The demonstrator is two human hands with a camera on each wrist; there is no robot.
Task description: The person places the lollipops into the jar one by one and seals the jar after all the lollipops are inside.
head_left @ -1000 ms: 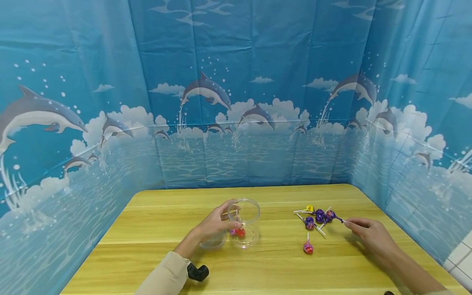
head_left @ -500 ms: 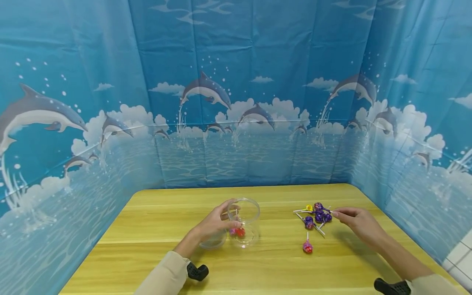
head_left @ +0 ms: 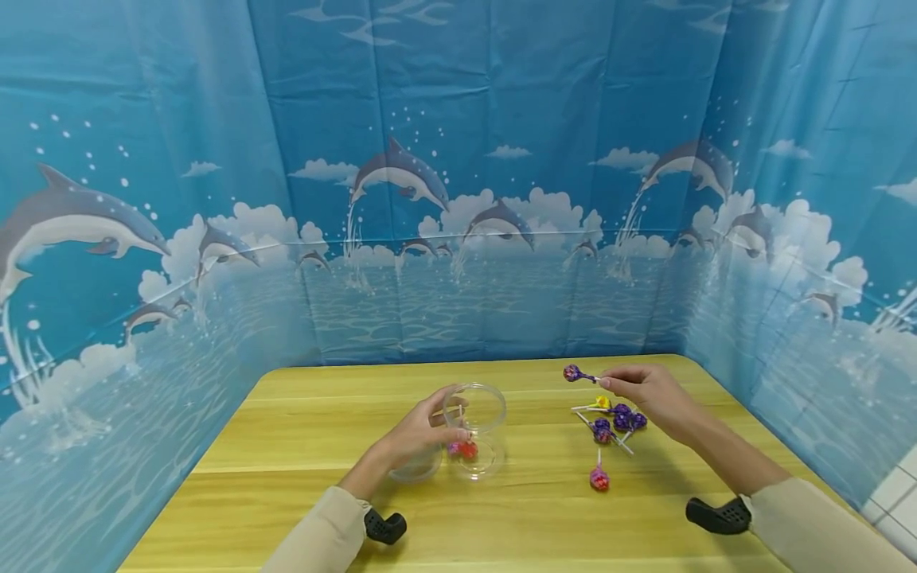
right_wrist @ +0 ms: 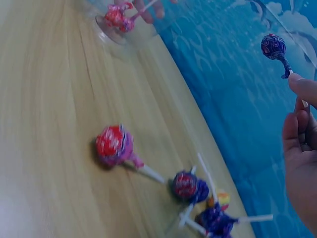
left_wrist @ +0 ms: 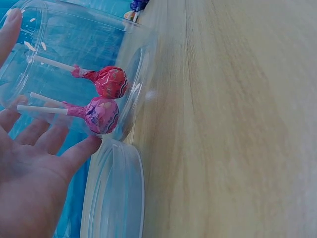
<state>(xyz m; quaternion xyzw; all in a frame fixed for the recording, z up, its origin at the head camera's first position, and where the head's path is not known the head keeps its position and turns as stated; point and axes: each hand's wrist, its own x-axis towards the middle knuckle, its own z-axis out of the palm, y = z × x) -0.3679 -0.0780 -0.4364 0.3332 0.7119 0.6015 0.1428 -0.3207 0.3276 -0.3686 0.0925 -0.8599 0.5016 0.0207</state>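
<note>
My left hand (head_left: 421,427) holds the side of a clear plastic jar (head_left: 490,436), its fingers round the wall. Through that wall the left wrist view shows a red-wrapped lollipop (left_wrist: 110,82) and a pink-wrapped lollipop (left_wrist: 101,115), sticks toward the mouth; another stick shows beside them. Raised above the table, my right hand (head_left: 657,395) pinches the stick of a purple-wrapped lollipop (head_left: 571,372), whose head points left toward the jar's side. Below it lies a loose pile of purple lollipops (head_left: 622,417) with a yellow lollipop (head_left: 602,403). A pink-and-red lollipop (head_left: 599,478) lies nearer me.
A clear round lid (left_wrist: 116,193) lies on the wooden table (head_left: 301,446), just left of the jar and under my left hand. Behind the table hangs a blue dolphin-print curtain (head_left: 458,310). Black wrist mounts (head_left: 719,516) sit at both wrists.
My right hand has drawn one purple lollipop out of the pile, lifted it and carried it leftward. The left hand and the jar have stayed in place.
</note>
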